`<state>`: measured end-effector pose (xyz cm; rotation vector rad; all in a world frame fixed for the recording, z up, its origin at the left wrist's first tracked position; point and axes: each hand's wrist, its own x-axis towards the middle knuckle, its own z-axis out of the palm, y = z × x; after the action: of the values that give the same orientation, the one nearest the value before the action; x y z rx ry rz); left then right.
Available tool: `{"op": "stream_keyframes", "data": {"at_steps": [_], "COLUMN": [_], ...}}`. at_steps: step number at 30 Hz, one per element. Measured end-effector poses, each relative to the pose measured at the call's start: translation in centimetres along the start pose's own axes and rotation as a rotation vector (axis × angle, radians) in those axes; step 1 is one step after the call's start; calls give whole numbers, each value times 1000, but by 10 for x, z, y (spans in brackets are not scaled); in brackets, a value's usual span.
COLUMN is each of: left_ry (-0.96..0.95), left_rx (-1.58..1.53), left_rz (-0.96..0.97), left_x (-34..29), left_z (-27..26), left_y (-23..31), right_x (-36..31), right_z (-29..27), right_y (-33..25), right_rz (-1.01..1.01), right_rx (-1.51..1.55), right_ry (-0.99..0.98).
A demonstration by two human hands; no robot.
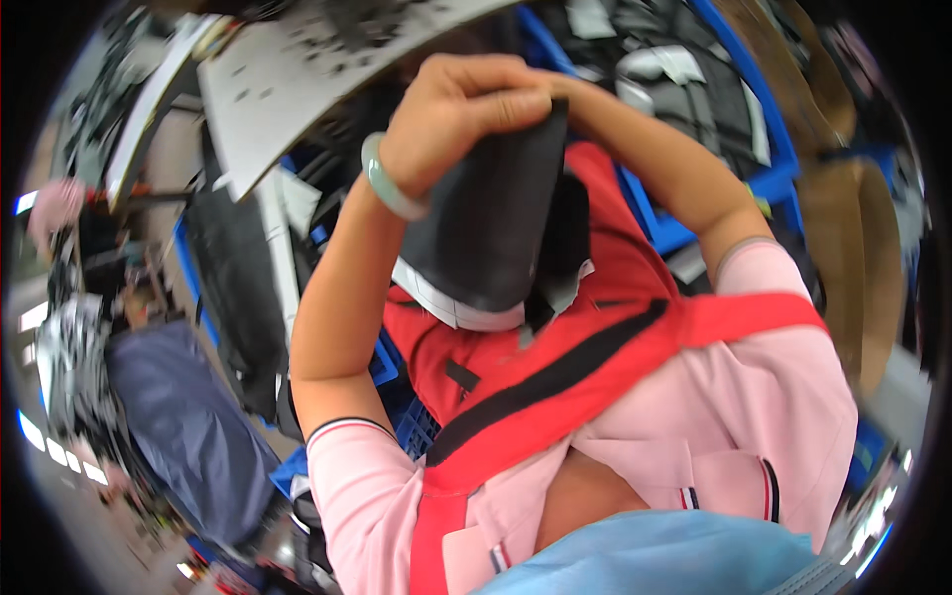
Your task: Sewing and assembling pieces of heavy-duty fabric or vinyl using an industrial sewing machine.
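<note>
My left hand (456, 109), with a pale green bangle (389, 178) on its wrist, is closed on the top edge of a black curved piece (486, 218) of leather-like material. Its thumb lies along the near side of that edge. The piece hangs down in front of my red apron (625, 228), and a white band (451, 305) shows along its lower rim. My right hand (551, 83) comes in from the right to the same top edge. Its fingers are hidden behind the piece and my left hand, so its grip does not show.
A pale worktable (288, 94) with small dark bits scattered on it stands ahead to the left. At the far right a blue crate (778, 149) holds dark pieces and white sheets. Brown cardboard (848, 268) stands beyond it. Dark blue cloth (188, 416) covers something at the left.
</note>
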<state>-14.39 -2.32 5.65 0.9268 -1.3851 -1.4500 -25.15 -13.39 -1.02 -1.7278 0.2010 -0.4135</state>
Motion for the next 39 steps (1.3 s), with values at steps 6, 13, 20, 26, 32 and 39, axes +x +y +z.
{"op": "stream_keyframes", "data": {"at_steps": [6,13,20,26,32,39], "left_ry": [51,-29,-307,-257,71,291], "left_rx": [362,208,508,742,822,746], "left_rz": [319,-49,-11,-152,488,1045], "left_x": [-15,-26,-1,-15,-32,-119], "left_z": [84,78,117,120,137,164], "left_y": [-2,-16,-62,-46,44,154], "right_x": [-167,-454,-724,-793,-586,-350], "right_z": [-33,-124,43,168,30,4], "right_y": [-7,-193,-33,49,5,-206], "right_rz": [347,560,1124,1981,1151,-373], "right_rx": [-264,-456,-1366,-180,-1028,-972], "right_ry": [14,803,61,327,309,831]}}
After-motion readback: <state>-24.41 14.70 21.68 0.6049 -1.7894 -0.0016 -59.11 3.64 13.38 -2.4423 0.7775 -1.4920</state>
